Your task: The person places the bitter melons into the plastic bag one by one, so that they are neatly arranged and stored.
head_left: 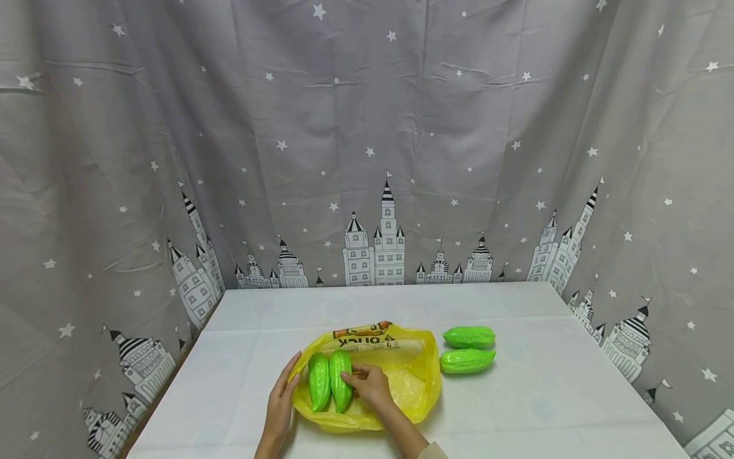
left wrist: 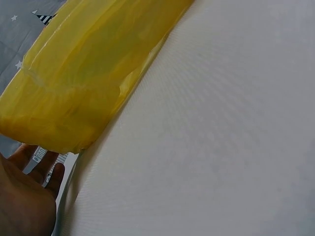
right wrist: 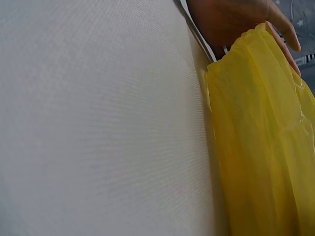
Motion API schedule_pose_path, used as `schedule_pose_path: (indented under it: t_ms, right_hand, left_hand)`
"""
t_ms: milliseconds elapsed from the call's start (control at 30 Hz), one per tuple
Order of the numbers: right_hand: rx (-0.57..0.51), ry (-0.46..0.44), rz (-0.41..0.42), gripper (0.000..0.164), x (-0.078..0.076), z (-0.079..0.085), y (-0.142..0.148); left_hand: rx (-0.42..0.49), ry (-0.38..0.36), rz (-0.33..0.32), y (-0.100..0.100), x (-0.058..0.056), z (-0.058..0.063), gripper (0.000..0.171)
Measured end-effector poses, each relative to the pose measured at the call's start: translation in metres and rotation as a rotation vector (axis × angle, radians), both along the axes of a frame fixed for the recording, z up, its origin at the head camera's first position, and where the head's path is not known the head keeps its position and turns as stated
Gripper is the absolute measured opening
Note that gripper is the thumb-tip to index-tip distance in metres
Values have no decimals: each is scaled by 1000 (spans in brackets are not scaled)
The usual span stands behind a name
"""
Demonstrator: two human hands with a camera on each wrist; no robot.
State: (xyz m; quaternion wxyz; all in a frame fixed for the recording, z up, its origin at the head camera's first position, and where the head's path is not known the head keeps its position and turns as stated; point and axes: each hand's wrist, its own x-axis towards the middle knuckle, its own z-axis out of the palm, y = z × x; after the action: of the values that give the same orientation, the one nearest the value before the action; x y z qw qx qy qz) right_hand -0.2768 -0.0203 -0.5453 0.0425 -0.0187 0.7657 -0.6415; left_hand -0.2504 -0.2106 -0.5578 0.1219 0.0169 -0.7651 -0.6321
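A yellow plastic bag (head_left: 410, 392) with dark printing lies with its mouth spread wide on the table. Inside its left part, two bright green bitter melons lie side by side, the left one (head_left: 319, 382) and the right one (head_left: 341, 381). My right hand (head_left: 371, 384) reaches over the near rim and grips the right melon from its right side, thumb on top. At the bag's left edge, my left hand (head_left: 280, 398) rests against the plastic with fingers extended. In the right wrist view, the bag's wall (right wrist: 261, 137) partly hides the right hand (right wrist: 236, 19).
Right of the bag, two more green bitter melons lie on the white tablecloth (head_left: 545, 357), a far one (head_left: 470, 336) and a near one (head_left: 467, 361). A grey curtain (head_left: 367, 127) printed with stars and castles hangs behind and along both sides.
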Motion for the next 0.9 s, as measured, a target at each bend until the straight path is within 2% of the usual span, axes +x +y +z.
schedule_pose_path:
  t_ms: [267, 467, 900]
  right_hand:
    - [-4, -5, 15, 49, -1, 0, 0]
    - [-11, -9, 27, 47, -2, 1, 1]
    - [-23, -9, 48, 47, 0, 1, 6]
  left_hand:
    - [3, 30, -10, 1, 1, 1, 42]
    - [8, 63, -13, 2, 3, 2, 43]
    - [12, 58, -3, 1, 2, 0, 43]
